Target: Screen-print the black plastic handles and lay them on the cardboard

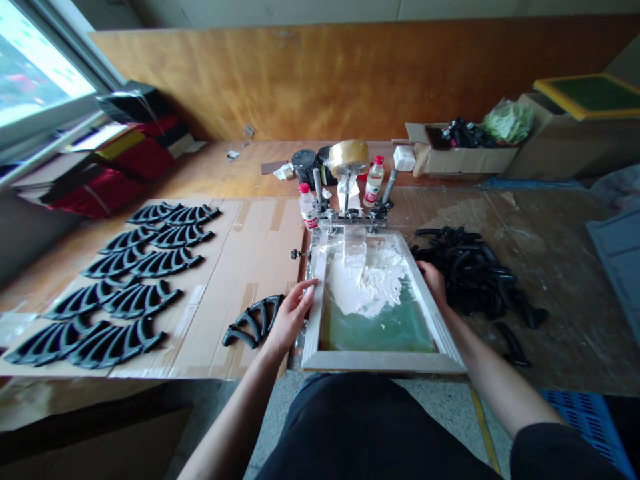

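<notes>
A screen-printing frame (pixel 384 361) lies flat in front of me, with white ink (pixel 367 280) spread thickly over the upper part of its green mesh (pixel 377 330). By the frame's left rail is my left hand (pixel 295 310), its index finger and thumb stretched out and apart. My right hand (pixel 434 281) is at the right rail, fingers partly hidden by the frame's edge, so its grip does not show. Several curved black plastic handles (pixel 255 320) lie fanned beside my left hand. Beyond my right hand is a loose heap of similar black handles (pixel 465 267).
Rows of black handles (pixel 150 293) lie on cardboard (pixel 225 253) at left. A clamp stand (pixel 353 217) with a tape roll (pixel 349 157) rises behind the frame, between red-capped bottles (pixel 374 181). A cardboard box (pixel 465 160) stands back right; a blue crate (pixel 587 420) is below.
</notes>
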`<state>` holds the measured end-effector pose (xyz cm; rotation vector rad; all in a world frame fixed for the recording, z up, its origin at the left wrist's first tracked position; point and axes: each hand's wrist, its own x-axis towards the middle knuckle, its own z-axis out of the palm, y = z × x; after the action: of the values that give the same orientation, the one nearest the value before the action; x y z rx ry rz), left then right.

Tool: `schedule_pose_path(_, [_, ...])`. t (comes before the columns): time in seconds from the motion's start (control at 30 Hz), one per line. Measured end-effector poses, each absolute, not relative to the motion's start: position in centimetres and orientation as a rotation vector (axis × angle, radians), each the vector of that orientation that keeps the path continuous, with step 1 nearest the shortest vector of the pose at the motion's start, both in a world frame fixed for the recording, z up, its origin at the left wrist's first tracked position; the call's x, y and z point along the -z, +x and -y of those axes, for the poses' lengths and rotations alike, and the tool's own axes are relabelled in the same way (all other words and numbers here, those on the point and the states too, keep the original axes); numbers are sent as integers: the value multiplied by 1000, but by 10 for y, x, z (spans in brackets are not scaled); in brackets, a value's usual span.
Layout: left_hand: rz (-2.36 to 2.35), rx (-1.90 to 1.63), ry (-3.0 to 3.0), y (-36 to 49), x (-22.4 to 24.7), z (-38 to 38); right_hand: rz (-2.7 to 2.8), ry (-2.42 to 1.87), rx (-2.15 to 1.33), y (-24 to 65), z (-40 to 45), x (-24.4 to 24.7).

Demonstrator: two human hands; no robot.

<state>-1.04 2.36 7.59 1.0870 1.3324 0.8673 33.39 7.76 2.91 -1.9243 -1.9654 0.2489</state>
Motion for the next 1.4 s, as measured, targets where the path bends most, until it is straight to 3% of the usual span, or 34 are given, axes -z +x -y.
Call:
schedule_pose_path(0.1, [-1362,-785,1106,-10,-34,-15,1771,-1843,-161,325,-101,-49])
schedule_pose_path(0.23, [-1484,-701,1234,-6,1,-19,2101,-1518,-94,262,-123,-74])
schedule_pose_path(0.4, [-1534,-652,1256,-8,10,-21,2484,-1526,-288,219,-111,-71])
schedule_pose_path(0.67, [-1527,-672,1238,-7,12,-20,2841,-830,-370,247,-57,-71])
schedule_pose_path(0.77, [-1539,-676,1229,-7,11,-20,2761,-882,-442,247,-65,-72])
schedule_pose_path(0.97, [-1498,-702,1195,-7,2,-19,2594,-840,-229,243,-51,-50])
schedule_pose_path(1.13, [-1483,-728,1146,-6,-5,-18,2581,-952,-410,242,-62,-64])
schedule_pose_path(1.4, [-1347,-912,1068,-6,-79,-21,2147,-1410,-268,270,-148,-111])
